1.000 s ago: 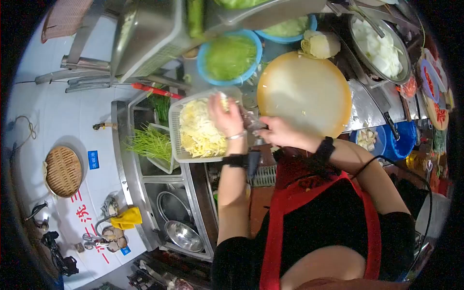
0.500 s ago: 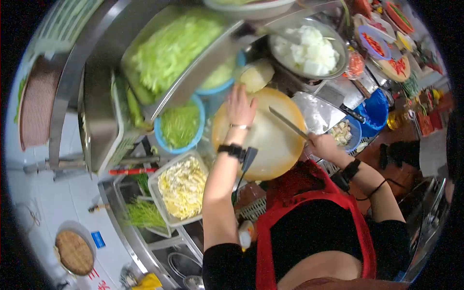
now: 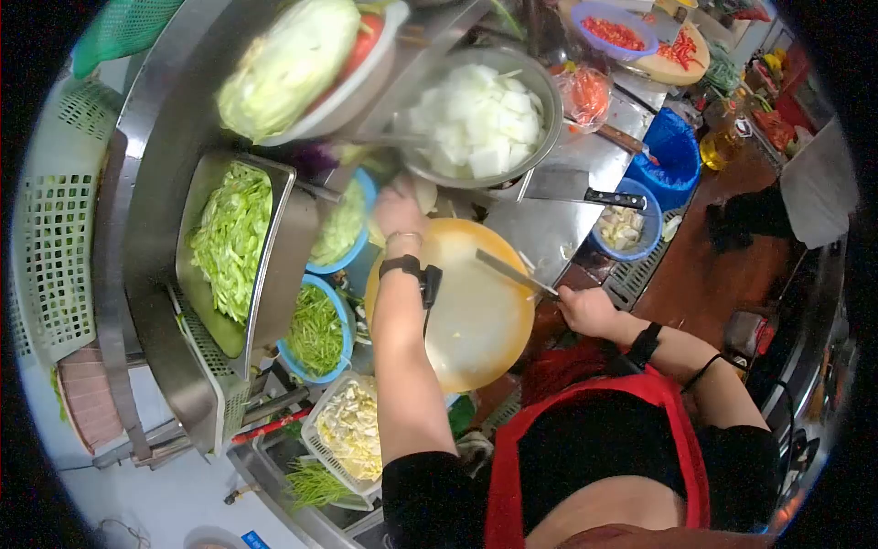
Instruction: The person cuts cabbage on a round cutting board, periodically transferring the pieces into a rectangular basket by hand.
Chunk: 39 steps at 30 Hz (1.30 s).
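My right hand (image 3: 590, 313) is closed round the handle of a knife (image 3: 512, 273), its blade lying over the right side of a round, pale chopping board (image 3: 457, 320). At the board's far left edge is my left hand (image 3: 400, 209), its fingers smeared by motion. A pale, rounded vegetable piece (image 3: 423, 193) shows right beside those fingers. Close to this hand stands a blue bowl of pale green shreds (image 3: 368, 188). A large metal bowl (image 3: 551, 105) holding white chunks is just beyond the board.
A steel pan (image 3: 283, 197) of green slices stands at left, near a blue basin (image 3: 346, 343) of green strips. Another knife (image 3: 613, 198) lies on the metal counter at right. Beyond it are a blue bowl (image 3: 656, 224) and a blue-lined bucket (image 3: 688, 146).
My view has turned, so the surroundings sit differently. My left hand has gone from the board's top edge to beside the pale vegetable piece. The knife stays in my right hand over the board.
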{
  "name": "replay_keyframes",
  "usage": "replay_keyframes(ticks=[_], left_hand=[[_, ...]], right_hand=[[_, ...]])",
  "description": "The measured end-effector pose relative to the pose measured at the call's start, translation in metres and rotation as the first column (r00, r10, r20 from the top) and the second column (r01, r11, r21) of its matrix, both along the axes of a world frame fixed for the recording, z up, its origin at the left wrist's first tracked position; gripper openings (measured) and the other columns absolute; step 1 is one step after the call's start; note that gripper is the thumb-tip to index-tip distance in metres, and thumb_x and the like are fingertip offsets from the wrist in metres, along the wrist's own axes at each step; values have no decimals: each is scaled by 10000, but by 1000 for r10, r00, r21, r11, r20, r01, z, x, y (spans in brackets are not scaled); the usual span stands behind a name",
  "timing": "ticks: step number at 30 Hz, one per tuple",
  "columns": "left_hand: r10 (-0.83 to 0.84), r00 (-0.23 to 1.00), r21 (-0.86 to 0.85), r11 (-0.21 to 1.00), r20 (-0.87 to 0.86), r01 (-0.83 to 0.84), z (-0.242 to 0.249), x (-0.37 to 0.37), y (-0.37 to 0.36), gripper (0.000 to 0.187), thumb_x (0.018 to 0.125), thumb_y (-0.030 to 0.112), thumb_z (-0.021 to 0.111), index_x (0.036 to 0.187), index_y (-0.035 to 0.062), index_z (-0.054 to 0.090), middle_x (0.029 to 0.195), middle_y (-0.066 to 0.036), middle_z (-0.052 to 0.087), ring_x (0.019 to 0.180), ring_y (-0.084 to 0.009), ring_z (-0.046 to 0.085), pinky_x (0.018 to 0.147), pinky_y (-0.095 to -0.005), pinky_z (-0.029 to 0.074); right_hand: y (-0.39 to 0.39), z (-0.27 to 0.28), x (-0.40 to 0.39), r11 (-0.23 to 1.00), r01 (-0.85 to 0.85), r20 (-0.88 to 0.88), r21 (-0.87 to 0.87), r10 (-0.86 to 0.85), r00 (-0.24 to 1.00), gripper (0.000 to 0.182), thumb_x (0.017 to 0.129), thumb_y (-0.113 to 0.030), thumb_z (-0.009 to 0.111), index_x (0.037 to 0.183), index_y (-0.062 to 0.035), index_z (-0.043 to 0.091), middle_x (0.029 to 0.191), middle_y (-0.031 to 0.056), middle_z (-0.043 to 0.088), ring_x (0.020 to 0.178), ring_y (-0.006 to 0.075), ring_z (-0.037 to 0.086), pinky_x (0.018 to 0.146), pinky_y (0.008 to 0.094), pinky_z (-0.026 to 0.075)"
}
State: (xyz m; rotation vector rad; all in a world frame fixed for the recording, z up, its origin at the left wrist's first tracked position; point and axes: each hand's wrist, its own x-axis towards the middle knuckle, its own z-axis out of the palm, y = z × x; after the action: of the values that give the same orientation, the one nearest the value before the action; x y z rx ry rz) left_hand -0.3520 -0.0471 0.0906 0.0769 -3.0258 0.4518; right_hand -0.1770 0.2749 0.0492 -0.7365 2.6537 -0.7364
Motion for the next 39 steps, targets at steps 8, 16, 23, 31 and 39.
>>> replay_keyframes(ticks=[8,16,23,31,39], left_hand=[[-308,928,195,917,-209,348,-4,97,-34,820,537,147,745,1281,181,402,1108,-132,462,998,-330,478,849,-424,410],[-96,968,251,956,-232,155,-19,211,-31,644,666,139,660,1271,180,440,1272,-127,402,1210,-331,355,1009,-466,262],[631,768,920,-356,109,162,-19,186,18,572,884,206,506,1373,65,244,1414,-117,239,1180,-218,377,988,-320,307],[680,731,908,-344,64,240,-69,258,31,558,781,87,648,1260,16,370,1252,-127,325,1120,-230,398,958,-326,344],[719,693,992,-40,-53,118,-64,261,35,546,763,168,695,1199,5,411,1202,-154,353,1103,-264,391,952,-359,332]], right_hand=[[1,-7,-6,991,65,-8,-113,-67,998,179,790,-190,540,849,-34,475,590,193,560,549,377,564,501,474,447],[-67,14,-78,1000,-23,-99,-11,22,995,231,780,-173,484,977,-54,503,632,178,587,585,364,587,520,465,462],[-110,37,-64,947,-306,-140,93,317,938,254,742,-137,491,977,-43,505,608,154,596,552,328,598,500,435,468],[-76,44,-31,932,-358,-87,54,362,928,192,765,-154,507,924,-48,485,582,169,567,539,356,578,497,455,459],[-81,87,-1,917,-367,-156,-154,344,926,154,798,-156,513,889,-42,465,526,156,531,486,355,551,455,455,444]])
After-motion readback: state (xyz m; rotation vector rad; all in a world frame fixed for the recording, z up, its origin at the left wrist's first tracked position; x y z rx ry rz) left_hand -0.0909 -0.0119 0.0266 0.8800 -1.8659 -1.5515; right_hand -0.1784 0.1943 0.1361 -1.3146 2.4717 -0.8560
